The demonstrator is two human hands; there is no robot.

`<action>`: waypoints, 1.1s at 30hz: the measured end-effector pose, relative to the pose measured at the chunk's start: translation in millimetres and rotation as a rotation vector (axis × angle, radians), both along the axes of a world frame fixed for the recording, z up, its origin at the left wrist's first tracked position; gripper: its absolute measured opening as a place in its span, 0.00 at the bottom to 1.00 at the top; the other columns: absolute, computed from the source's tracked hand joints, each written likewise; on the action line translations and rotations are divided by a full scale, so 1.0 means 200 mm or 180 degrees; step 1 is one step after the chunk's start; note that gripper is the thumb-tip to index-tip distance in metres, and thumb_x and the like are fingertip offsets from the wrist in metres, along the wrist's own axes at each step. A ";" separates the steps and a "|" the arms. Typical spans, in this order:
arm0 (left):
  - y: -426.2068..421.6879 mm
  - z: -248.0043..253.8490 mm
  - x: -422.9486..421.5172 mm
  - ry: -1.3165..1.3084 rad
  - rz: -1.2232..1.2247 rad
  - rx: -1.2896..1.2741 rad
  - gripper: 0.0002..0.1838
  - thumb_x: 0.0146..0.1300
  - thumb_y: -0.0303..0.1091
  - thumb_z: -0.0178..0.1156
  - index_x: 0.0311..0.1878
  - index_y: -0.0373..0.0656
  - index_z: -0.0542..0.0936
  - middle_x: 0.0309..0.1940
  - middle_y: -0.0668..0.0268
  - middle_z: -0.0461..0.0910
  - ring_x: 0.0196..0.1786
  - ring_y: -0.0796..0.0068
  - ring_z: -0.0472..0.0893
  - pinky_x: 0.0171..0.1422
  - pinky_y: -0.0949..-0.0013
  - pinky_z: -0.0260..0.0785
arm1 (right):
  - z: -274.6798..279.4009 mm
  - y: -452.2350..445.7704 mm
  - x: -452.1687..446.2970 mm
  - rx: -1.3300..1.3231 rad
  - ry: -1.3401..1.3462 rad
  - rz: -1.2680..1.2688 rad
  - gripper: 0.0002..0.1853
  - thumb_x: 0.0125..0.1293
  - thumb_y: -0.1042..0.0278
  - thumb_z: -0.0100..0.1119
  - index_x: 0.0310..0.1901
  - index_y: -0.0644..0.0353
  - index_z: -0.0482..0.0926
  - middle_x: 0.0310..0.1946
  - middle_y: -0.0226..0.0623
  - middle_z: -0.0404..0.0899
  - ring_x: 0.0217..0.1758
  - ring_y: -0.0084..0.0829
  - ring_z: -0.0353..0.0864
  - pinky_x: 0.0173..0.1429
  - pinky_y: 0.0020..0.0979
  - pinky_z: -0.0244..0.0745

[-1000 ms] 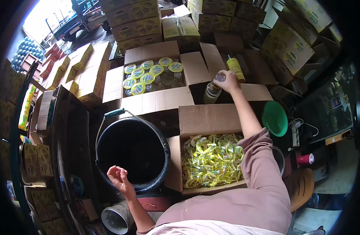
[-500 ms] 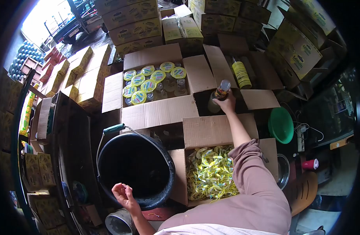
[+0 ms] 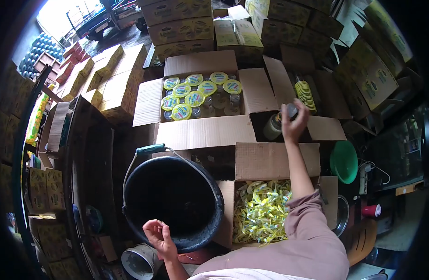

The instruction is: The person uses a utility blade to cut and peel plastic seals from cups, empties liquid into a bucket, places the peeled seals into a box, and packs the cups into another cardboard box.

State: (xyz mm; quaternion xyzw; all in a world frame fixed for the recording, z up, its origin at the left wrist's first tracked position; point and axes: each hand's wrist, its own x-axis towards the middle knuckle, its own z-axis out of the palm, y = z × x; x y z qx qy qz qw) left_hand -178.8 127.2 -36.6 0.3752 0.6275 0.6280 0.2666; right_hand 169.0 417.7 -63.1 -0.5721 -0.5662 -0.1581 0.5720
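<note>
My right hand [image 3: 296,122] is wrapped round the upper part of a glass bottle [image 3: 273,128], which leans over the open carton behind the box of wrappers. My left hand [image 3: 159,235] hovers at the near rim of a black bucket [image 3: 172,200], its fingers curled; whether they hold anything is too small to tell. Crumpled yellow wrappers [image 3: 262,210] fill a carton right of the bucket. Bottles, several topped with round yellow lemon labels [image 3: 195,99], stand in an open carton [image 3: 200,132]. A stack of yellow-edged round pieces [image 3: 305,97] lies beyond my right hand.
A green bowl [image 3: 343,162] and a red cup [image 3: 372,211] are on the right. Printed cartons [image 3: 184,30] are piled at the back, more at the left. A grey pail [image 3: 140,262] stands below the bucket; a metal rack [image 3: 36,121] runs along the left.
My right hand has shifted its grip on the bottle, which leans at a different angle. The view has turned, so the boxes appear farther right. My left hand stays by the bucket.
</note>
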 end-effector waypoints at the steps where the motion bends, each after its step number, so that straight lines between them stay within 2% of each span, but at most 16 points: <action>1: -0.01 -0.01 -0.01 0.0011 -0.0005 -0.0001 0.12 0.57 0.26 0.53 0.44 0.43 0.65 0.31 0.70 0.65 0.33 0.83 0.66 0.36 0.81 0.60 | 0.00 0.04 -0.07 -0.0334 -0.0304 0.0088 0.20 0.50 0.58 0.65 0.41 0.62 0.74 0.39 0.41 0.72 0.44 0.39 0.72 0.50 0.37 0.64; 4: -0.01 -0.02 -0.01 0.0010 0.0044 0.0036 0.13 0.56 0.26 0.53 0.44 0.42 0.65 0.32 0.68 0.65 0.32 0.82 0.66 0.35 0.81 0.60 | -0.10 0.25 -0.27 -0.1296 -0.1020 0.0297 0.20 0.47 0.53 0.66 0.36 0.60 0.78 0.40 0.41 0.72 0.47 0.38 0.70 0.50 0.38 0.64; 6: -0.01 -0.01 -0.01 -0.0009 0.0106 0.0016 0.13 0.56 0.26 0.53 0.44 0.42 0.64 0.31 0.68 0.65 0.32 0.82 0.67 0.35 0.81 0.60 | -0.17 0.39 -0.39 -0.2268 -0.1401 0.0094 0.24 0.45 0.47 0.66 0.36 0.60 0.79 0.44 0.41 0.70 0.53 0.38 0.65 0.55 0.40 0.62; 7: 0.00 0.02 0.01 0.0022 0.0091 -0.0005 0.11 0.58 0.28 0.51 0.44 0.43 0.65 0.29 0.69 0.65 0.31 0.81 0.65 0.38 0.80 0.60 | -0.24 0.46 -0.44 -0.2330 -0.1494 -0.0076 0.25 0.45 0.46 0.65 0.37 0.61 0.79 0.45 0.41 0.69 0.55 0.39 0.64 0.57 0.40 0.61; 9: -0.01 0.00 0.00 0.0022 0.0148 0.0014 0.12 0.56 0.27 0.53 0.43 0.43 0.64 0.29 0.68 0.65 0.31 0.81 0.66 0.36 0.80 0.60 | -0.34 0.56 -0.52 -0.2459 -0.1689 -0.0402 0.28 0.44 0.43 0.65 0.38 0.61 0.79 0.48 0.41 0.67 0.58 0.39 0.60 0.60 0.41 0.59; 13: -0.02 -0.02 -0.01 -0.0003 0.0168 0.0044 0.12 0.54 0.27 0.54 0.41 0.42 0.64 0.30 0.67 0.65 0.30 0.80 0.68 0.34 0.79 0.61 | -0.35 0.65 -0.56 -0.2932 -0.1308 -0.0390 0.29 0.43 0.43 0.64 0.40 0.62 0.78 0.48 0.40 0.67 0.58 0.38 0.60 0.62 0.40 0.57; 16: -0.02 -0.02 -0.01 -0.0044 0.0176 0.0097 0.12 0.54 0.27 0.55 0.40 0.42 0.65 0.30 0.67 0.65 0.30 0.80 0.68 0.34 0.79 0.61 | -0.35 0.63 -0.55 -0.2708 -0.1563 -0.0159 0.29 0.42 0.45 0.64 0.39 0.63 0.78 0.47 0.38 0.67 0.56 0.37 0.61 0.60 0.39 0.59; 20: -0.03 -0.01 -0.02 -0.0010 0.0080 0.0145 0.12 0.54 0.26 0.55 0.40 0.42 0.65 0.29 0.67 0.65 0.30 0.80 0.68 0.34 0.79 0.61 | -0.28 0.54 -0.57 -0.2454 -0.1414 0.0078 0.27 0.40 0.47 0.65 0.36 0.62 0.78 0.42 0.36 0.68 0.52 0.34 0.65 0.54 0.36 0.63; 23: -0.03 -0.02 -0.02 -0.0013 0.0017 0.0325 0.12 0.54 0.27 0.55 0.40 0.42 0.64 0.29 0.66 0.65 0.31 0.79 0.67 0.34 0.79 0.61 | -0.15 0.45 -0.56 -0.1789 -0.1158 0.0542 0.23 0.39 0.51 0.68 0.33 0.62 0.78 0.39 0.35 0.68 0.44 0.33 0.71 0.47 0.34 0.70; 26: -0.02 0.01 -0.02 -0.0138 -0.0072 0.0573 0.11 0.55 0.29 0.54 0.40 0.42 0.64 0.28 0.66 0.65 0.31 0.78 0.67 0.35 0.78 0.61 | -0.03 0.34 -0.53 -0.1311 -0.0507 0.0992 0.20 0.39 0.56 0.70 0.29 0.62 0.76 0.38 0.36 0.68 0.34 0.32 0.75 0.36 0.32 0.75; 27: -0.02 0.01 -0.03 -0.0266 -0.0146 0.0652 0.11 0.56 0.32 0.55 0.40 0.43 0.65 0.28 0.68 0.64 0.31 0.79 0.66 0.35 0.78 0.60 | 0.05 0.25 -0.53 -0.1187 -0.0321 0.1238 0.19 0.41 0.59 0.70 0.31 0.64 0.77 0.38 0.38 0.70 0.30 0.32 0.77 0.31 0.29 0.76; 30: 0.01 0.11 -0.04 -0.1146 -0.0635 0.1363 0.16 0.58 0.43 0.58 0.40 0.45 0.65 0.27 0.71 0.61 0.30 0.80 0.63 0.35 0.75 0.57 | 0.27 -0.06 -0.48 -0.0633 -0.0260 0.1394 0.19 0.43 0.63 0.69 0.36 0.65 0.77 0.41 0.39 0.71 0.32 0.29 0.78 0.31 0.29 0.77; 32: -0.01 0.32 -0.02 -0.1865 -0.1275 0.1723 0.21 0.57 0.53 0.58 0.39 0.47 0.65 0.27 0.72 0.59 0.29 0.79 0.60 0.35 0.72 0.54 | 0.39 -0.34 -0.45 -0.0685 0.0341 0.1553 0.19 0.46 0.67 0.67 0.40 0.65 0.77 0.44 0.41 0.73 0.37 0.28 0.79 0.34 0.31 0.79; 33: -0.04 0.45 -0.01 -0.2142 -0.1752 0.1900 0.22 0.56 0.56 0.58 0.36 0.48 0.64 0.28 0.73 0.58 0.29 0.78 0.59 0.36 0.70 0.53 | 0.43 -0.48 -0.43 -0.0619 0.0474 0.1653 0.19 0.49 0.70 0.66 0.43 0.67 0.75 0.45 0.40 0.73 0.42 0.26 0.77 0.41 0.30 0.79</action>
